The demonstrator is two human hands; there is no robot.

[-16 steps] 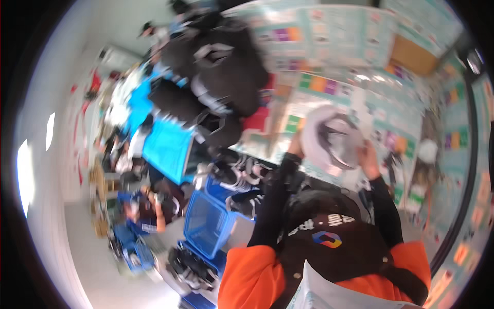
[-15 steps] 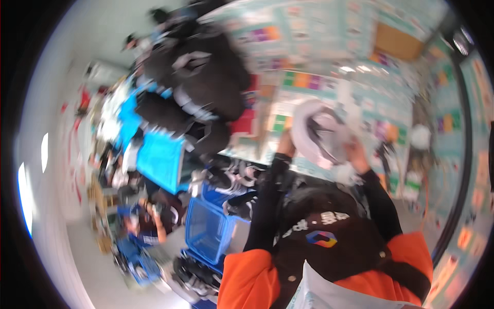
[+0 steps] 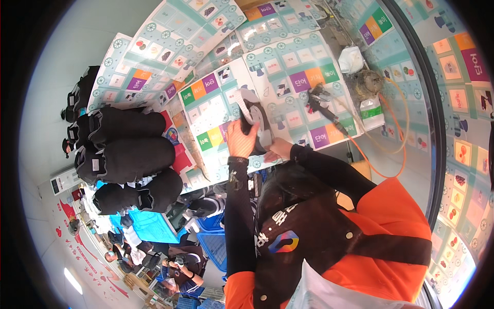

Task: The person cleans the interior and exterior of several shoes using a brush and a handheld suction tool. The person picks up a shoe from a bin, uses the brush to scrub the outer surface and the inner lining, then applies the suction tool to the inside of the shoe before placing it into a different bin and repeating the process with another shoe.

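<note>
At the near edge of the sheet-covered bench, one person bends over one shoe, grey and black with a pale edge, lying with its long side running away from the body. Two hands are on it: the left hand grasps its left side, thumb and fingers apart, while the right hand grips the near end from the right, its fingertips partly hidden. Holding it from both sides like that probably stops it rolling or sliding, and the near edge spares the arms a reach. To the right lies one tool, touched by neither hand, its orange cord led off to the right, perhaps so it stays out from under the shoe. Beyond it I count one white bag and one green-and-white packet. Left of the bench, at least four dark rounded pieces are bunched together, likely to save room; those farther back overlap too much to count. Lower left there is at least one blue crate, and past it a co-worker sits with a small dark thing raised in the hands.
</note>
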